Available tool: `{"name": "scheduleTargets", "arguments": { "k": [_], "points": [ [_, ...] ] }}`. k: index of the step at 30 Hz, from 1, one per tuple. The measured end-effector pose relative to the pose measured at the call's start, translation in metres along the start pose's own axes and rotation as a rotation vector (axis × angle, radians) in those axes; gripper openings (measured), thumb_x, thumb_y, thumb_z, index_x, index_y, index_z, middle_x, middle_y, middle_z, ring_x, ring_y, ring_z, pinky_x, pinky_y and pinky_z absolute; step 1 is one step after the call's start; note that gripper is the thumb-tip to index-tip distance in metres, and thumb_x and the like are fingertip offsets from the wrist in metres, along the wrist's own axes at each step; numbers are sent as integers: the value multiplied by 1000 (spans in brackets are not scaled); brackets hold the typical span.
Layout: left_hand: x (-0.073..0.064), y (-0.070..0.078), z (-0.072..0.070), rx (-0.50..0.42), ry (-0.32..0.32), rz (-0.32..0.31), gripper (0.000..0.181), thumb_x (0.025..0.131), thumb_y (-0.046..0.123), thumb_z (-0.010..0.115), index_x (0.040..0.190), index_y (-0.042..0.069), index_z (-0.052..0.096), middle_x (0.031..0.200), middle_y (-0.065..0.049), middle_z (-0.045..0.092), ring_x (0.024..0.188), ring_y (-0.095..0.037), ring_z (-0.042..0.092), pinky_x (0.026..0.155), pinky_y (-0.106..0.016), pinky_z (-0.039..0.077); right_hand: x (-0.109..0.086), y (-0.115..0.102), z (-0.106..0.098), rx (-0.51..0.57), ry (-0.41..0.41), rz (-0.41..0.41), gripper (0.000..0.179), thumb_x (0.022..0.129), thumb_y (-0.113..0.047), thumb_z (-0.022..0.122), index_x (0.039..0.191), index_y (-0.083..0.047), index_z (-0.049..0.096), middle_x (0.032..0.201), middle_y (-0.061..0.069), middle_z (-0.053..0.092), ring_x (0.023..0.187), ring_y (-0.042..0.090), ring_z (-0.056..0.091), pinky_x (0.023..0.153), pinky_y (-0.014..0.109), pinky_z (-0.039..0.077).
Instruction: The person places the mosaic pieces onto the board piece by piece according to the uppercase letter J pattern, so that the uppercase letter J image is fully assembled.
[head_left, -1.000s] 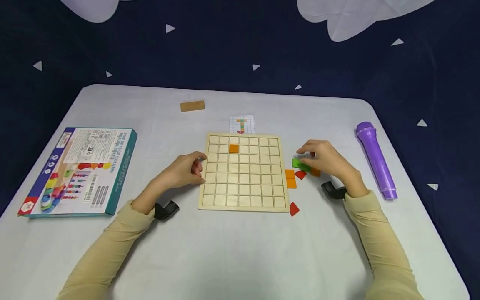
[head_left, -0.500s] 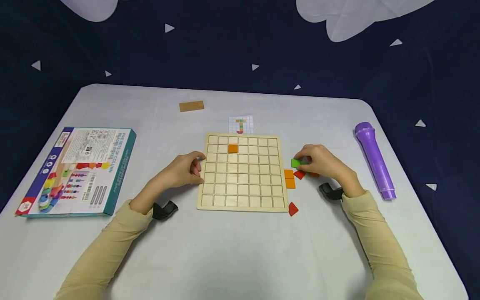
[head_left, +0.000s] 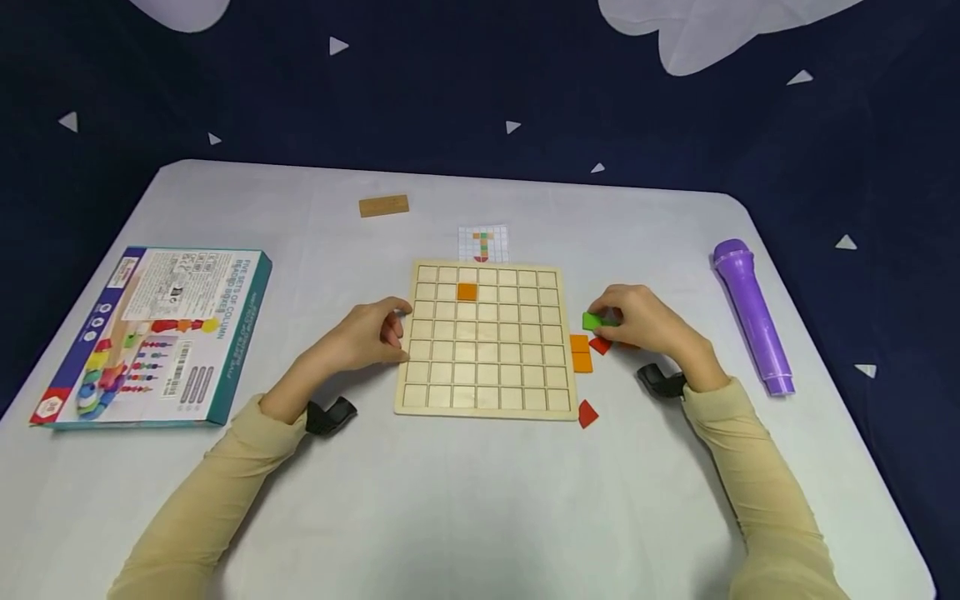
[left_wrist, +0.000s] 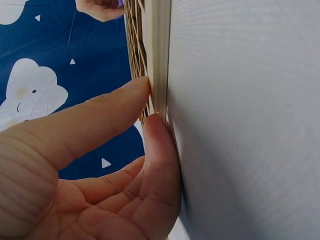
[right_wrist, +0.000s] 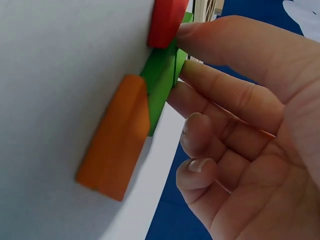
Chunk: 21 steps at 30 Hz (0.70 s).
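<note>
A wooden grid board (head_left: 475,354) lies mid-table, with one orange square tile (head_left: 467,292) in a cell near its far edge. At the board's left side, my left hand (head_left: 369,337) touches the rim with thumb and fingertip, spread apart along it. My right hand (head_left: 643,321) pinches a green tile (head_left: 592,321) between thumb and fingers, right of the board. In the right wrist view, another green tile (right_wrist: 161,75) lies against it, and an orange piece (right_wrist: 114,140) and a red piece (right_wrist: 167,22) are close by. My right hand partly hides these pieces in the head view.
Two orange squares (head_left: 581,362) and a red wedge (head_left: 588,414) lie by the board's right edge. A printed pattern card (head_left: 483,242) sits beyond it. A wooden block (head_left: 384,206) is farther back, a toy box (head_left: 153,333) left, a purple microphone-shaped tube (head_left: 752,317) right.
My right hand has lowered its thumb and fingers around the green tile and now pinches it. My left hand stays at the board's edge. The head view has shifted slightly.
</note>
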<state>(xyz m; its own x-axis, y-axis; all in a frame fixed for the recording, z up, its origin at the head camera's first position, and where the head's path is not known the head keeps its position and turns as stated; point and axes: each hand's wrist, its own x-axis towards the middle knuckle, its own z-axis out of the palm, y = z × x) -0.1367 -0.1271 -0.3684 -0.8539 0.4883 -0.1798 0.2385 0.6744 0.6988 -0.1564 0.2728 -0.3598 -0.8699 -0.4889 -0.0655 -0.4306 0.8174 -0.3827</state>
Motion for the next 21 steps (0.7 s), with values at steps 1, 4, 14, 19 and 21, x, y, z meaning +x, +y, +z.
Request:
{"name": "scheduleTargets", "arguments": {
  "k": [1,4,14,19,21],
  "points": [
    [1,1,-1,0,-1,3,59,74,3,74,125,-7,46,88,-11,57,74,-14,55,68,-25,44,0,0,-1,-4,1,3,22,78,-6,71,99,-2,71,88,8,66,73,17,51,66,27,42],
    [3,3,-2,4,-5,11,59,74,3,74,125,-7,46,88,-11,57,75,-14,55,68,-25,44,-2,-1,-3,-24,5,14,22,78,-6,71,99,-1,71,87,8,65,72,17,50,64,26,41],
    [3,4,-3,-2,4,7,59,75,5,75,126,-7,46,89,-12,57,76,-15,57,70,-27,45,0,-9,-12,-95,90,44,25,75,-11,73,98,-1,70,88,9,66,69,17,50,65,29,42],
    [0,3,-2,-4,-2,-1,59,75,6,75,126,-7,46,90,-12,57,76,-15,58,70,-26,46,1,-15,-8,-81,104,37,27,75,-12,73,99,-1,70,91,10,67,72,19,52,65,30,43],
    [-1,3,-1,-5,-9,-8,60,76,6,75,127,-6,46,91,-12,57,77,-15,57,70,-26,45,1,-16,-5,-80,106,28,26,75,-12,73,99,-1,70,91,10,67,72,19,52,65,30,44]
  ]
}}
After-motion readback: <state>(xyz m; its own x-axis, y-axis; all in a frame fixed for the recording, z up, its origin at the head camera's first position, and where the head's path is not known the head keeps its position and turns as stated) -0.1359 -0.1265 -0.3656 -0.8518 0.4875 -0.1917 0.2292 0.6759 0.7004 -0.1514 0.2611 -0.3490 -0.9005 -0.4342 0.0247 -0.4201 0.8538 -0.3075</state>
